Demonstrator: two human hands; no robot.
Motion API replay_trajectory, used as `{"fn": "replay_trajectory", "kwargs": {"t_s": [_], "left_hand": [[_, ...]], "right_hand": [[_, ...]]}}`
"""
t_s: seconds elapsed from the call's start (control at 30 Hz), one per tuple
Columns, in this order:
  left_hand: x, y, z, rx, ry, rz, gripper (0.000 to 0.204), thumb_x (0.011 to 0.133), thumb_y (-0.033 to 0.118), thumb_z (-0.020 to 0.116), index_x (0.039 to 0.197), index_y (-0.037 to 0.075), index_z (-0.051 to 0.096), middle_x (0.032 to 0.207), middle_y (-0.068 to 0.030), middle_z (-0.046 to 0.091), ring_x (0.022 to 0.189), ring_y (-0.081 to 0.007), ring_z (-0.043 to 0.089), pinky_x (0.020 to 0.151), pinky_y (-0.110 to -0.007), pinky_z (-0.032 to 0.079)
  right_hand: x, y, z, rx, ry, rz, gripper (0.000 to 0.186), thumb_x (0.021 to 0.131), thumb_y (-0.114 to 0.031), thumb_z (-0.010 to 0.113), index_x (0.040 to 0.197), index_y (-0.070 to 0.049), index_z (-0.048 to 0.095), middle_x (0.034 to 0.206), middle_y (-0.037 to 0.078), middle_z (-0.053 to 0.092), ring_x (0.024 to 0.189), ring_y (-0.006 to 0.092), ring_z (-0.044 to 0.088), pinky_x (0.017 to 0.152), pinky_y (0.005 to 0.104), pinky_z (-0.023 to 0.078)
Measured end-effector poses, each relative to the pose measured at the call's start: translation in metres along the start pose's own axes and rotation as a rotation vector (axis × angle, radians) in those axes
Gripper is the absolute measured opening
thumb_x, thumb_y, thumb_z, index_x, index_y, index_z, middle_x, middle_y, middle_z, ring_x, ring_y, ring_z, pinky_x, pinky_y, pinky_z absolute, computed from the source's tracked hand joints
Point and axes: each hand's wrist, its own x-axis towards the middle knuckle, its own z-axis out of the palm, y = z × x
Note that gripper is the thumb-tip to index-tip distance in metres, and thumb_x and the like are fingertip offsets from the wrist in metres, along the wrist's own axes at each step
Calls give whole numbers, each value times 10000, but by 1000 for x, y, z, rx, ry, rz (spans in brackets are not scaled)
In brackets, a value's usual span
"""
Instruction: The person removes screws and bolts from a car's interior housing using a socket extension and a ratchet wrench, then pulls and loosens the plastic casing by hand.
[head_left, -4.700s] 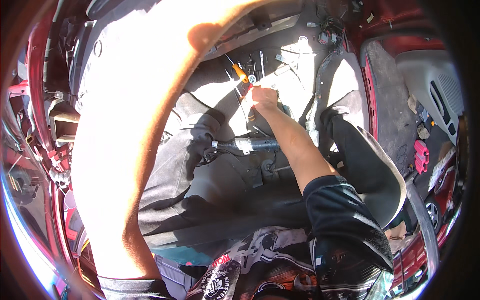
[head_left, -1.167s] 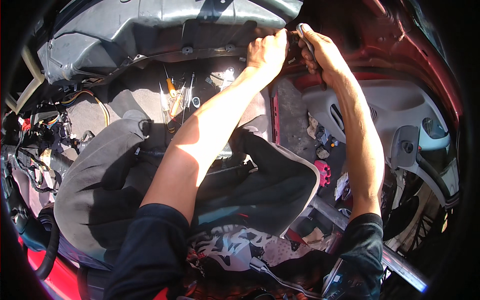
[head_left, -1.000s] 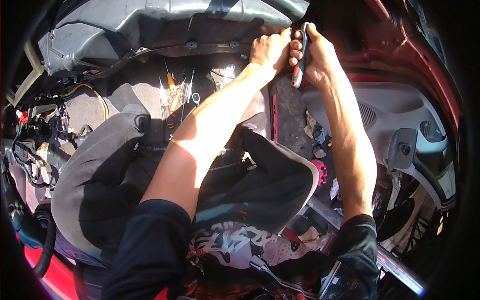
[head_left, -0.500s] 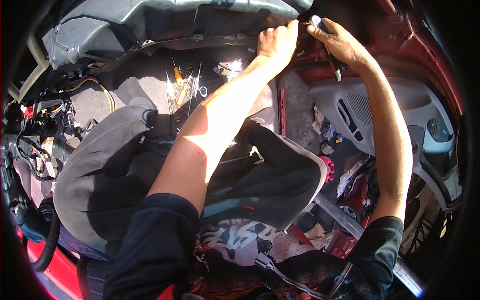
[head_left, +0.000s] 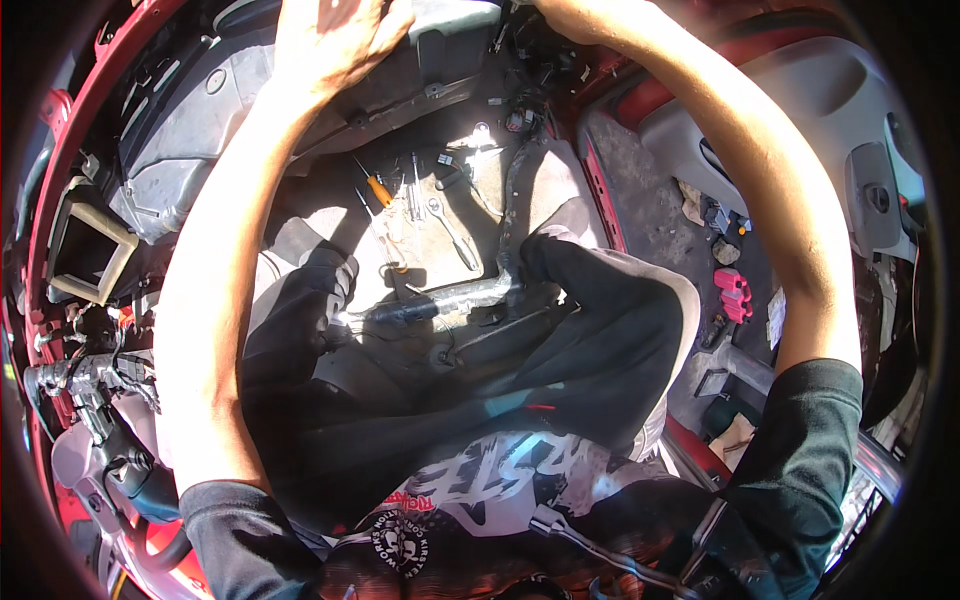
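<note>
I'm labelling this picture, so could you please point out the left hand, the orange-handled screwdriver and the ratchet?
Left hand (head_left: 335, 42): head view, its middle.
Orange-handled screwdriver (head_left: 379, 191): head view, the handle.
Ratchet (head_left: 456, 236): head view, along its handle.

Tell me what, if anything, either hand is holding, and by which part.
It cannot be told: the left hand and right hand both run off the picture's top edge.

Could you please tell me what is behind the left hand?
Dark plastic panelling shows on either side of the left hand; whatever lies directly behind it is covered.
</note>
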Motion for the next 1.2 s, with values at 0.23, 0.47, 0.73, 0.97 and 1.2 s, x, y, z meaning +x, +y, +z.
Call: {"fn": "replay_trajectory", "kwargs": {"t_s": [0.23, 0.47, 0.73, 0.97, 1.2], "left_hand": [[10, 15, 31, 2, -136, -155, 608, 868, 408, 584, 1346, 42, 502, 1393, -172, 520, 1320, -353, 461, 1127, -551, 310], [8, 7, 18, -33, -104, -158, 571, 897, 374, 542, 1354, 34, 499, 1403, -183, 517, 1331, -359, 454, 1133, -552, 301], [-7, -5, 19, -44, -80, -154, 566, 900, 380, 530, 1344, 29, 509, 1391, -198, 522, 1319, -373, 464, 1124, -562, 309], [-7, -13, 15, -67, -22, -94, 631, 899, 486, 473, 1329, 26, 519, 1359, -209, 541, 1298, -381, 483, 1097, -571, 330], [-5, -15, 15, -21, -53, -99, 607, 869, 455, 477, 1286, 19, 543, 1325, -206, 568, 1261, -374, 512, 1092, -548, 351]], "right_hand": [[-14, 33, 38, -28, 223, 121, 238, 954, -221, 552, 994, -13, 660, 817, 200, 687, 742, 353, 675, 665, 466, 542], [-14, 5, 3, -16, 83, 198, 202, 910, -164, 568, 985, -40, 709, 869, 202, 710, 735, 398, 681, 648, 433, 553], [-7, -51, -2, -92, -479, 168, 223, 862, -221, 607, 900, -36, 726, 844, 191, 710, 814, 332, 699, 711, 440, 539], [-25, 6, 35, 274, -476, 206, 192, 900, -187, 602, 989, -25, 656, 848, 177, 700, 793, 313, 691, 705, 428, 522], [-84, -4, 188, 1037, -455, 749, 148, 909, -171, 641, 920, -42, 567, 685, 41, 557, 545, 142, 550, 486, 336, 452]]}}
